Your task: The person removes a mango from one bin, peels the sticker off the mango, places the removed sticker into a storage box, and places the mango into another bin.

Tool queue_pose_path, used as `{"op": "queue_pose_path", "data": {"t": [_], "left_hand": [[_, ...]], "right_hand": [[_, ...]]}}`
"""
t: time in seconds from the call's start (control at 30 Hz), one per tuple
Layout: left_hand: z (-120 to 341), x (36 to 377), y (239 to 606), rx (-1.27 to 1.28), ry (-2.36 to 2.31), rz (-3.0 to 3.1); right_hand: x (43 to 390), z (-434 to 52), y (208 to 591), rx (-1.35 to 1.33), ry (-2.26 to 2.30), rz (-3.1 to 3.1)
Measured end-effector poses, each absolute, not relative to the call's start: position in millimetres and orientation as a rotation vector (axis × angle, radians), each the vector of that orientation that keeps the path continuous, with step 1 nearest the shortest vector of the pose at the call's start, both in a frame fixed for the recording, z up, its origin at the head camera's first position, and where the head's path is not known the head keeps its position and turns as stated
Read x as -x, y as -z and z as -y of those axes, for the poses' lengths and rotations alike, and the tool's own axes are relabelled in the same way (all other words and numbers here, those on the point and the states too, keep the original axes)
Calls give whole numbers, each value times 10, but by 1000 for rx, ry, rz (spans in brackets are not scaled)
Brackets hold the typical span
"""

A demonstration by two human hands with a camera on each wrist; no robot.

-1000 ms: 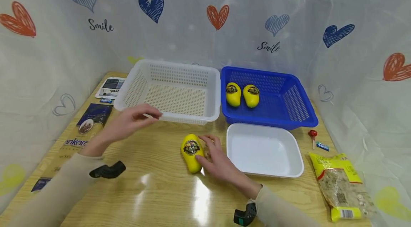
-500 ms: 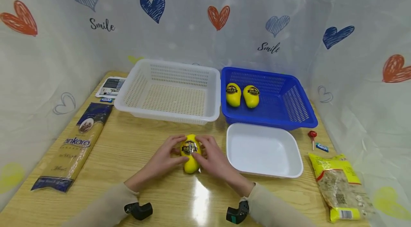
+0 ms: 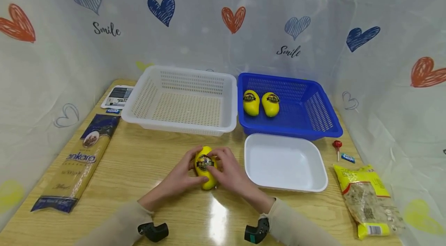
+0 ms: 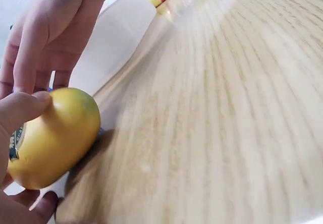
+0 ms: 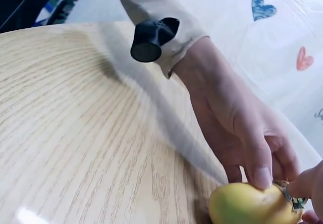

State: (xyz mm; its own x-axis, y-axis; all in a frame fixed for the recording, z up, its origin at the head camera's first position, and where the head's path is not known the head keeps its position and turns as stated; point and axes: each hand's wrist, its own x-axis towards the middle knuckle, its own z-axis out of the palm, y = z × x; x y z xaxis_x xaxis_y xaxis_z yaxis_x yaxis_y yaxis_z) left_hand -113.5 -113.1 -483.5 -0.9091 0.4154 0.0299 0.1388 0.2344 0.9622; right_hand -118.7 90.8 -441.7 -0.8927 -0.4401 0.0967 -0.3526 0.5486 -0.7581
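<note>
The person wore long beige sleeves (image 3: 115, 226) to the wrists. Both hands were bare. A small black device (image 3: 153, 232) was strapped at each wrist.

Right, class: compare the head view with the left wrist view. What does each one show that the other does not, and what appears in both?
Only the head view shows the white basket, the blue basket holding two yellow mangoes, the pasta packet and the lollipop.

Only the left wrist view shows the plain underside of the held mango close up.

Both show the left hand, the right hand, that mango, the white tray and the wooden table.
</note>
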Motion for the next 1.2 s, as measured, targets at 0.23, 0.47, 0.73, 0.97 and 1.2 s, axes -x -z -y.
{"op": "queue_pose_path", "data": {"t": [0.23,0.47,0.73,0.97,1.2], "left_hand": [[1062,1121,4765,-543,-1637,-2393],[987,1102,4802,-516,-1632,-2466],[962,1167,4807,-612,-1634,-2541],[982,1204,4749,-560,-1518,-2605],[1046,1221,4673,-648,-1404,-2646]], "right_hand": [[1216,-872,4375,821,1208,-2803],[1222,-876,4342,816,1174,-2855],[1174,-893,4294,921,1305,-2830],[1115,-1068,4001,1011,1482,-2867],[1380,-1635,3714,686,1581,-2751]]}}
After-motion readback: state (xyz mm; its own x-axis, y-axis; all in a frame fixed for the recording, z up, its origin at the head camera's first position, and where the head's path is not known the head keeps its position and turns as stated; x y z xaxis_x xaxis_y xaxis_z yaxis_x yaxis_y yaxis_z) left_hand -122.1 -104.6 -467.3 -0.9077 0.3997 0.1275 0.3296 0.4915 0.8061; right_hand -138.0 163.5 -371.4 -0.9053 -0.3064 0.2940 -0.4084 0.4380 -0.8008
